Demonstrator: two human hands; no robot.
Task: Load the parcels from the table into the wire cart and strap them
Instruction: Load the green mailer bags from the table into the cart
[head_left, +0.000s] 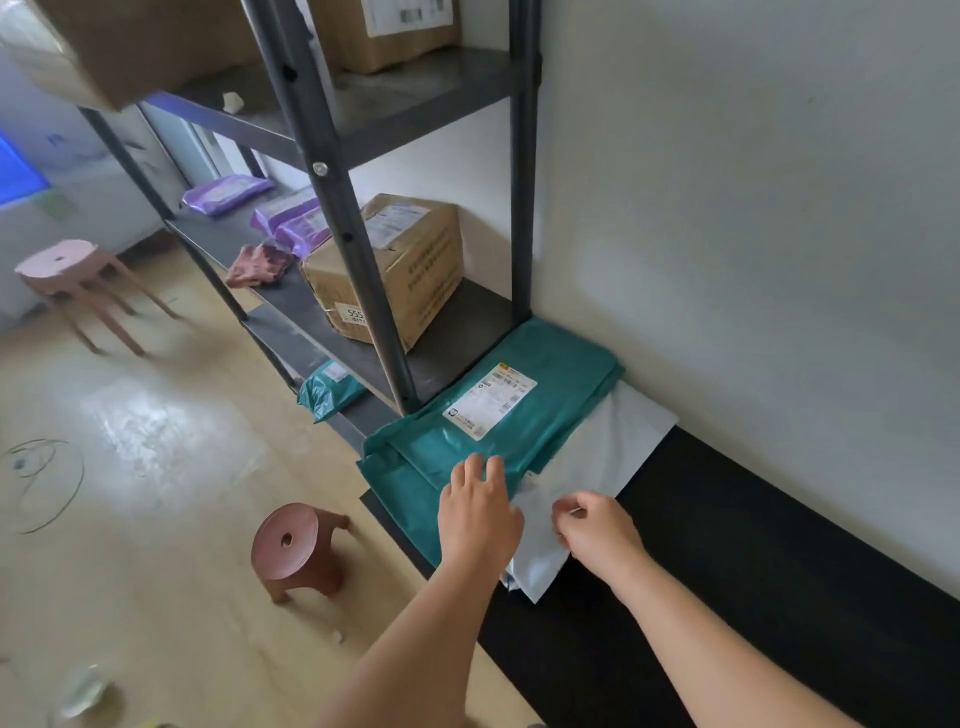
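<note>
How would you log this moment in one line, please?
left hand: resting on green parcel; right hand: pinching white parcel; both: on black table; cart: unseen

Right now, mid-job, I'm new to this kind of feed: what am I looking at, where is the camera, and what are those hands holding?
There is no machine here: a person works with two bare hands. The single picture comes from a camera worn on the person's head, looking forward and down, so both arms enter from the bottom edge. A black table runs along the wall. On it lie a teal parcel with a shipping label and, beside it and seemingly partly under it, a white parcel. The left hand rests with relaxed fingers on the teal parcel. The right hand has its fingers curled and seems to pinch the white parcel's near edge. Past the table stands a metal rack holding a cardboard box; a brown stool stands on the floor. No wire cart shows in this view.
</note>
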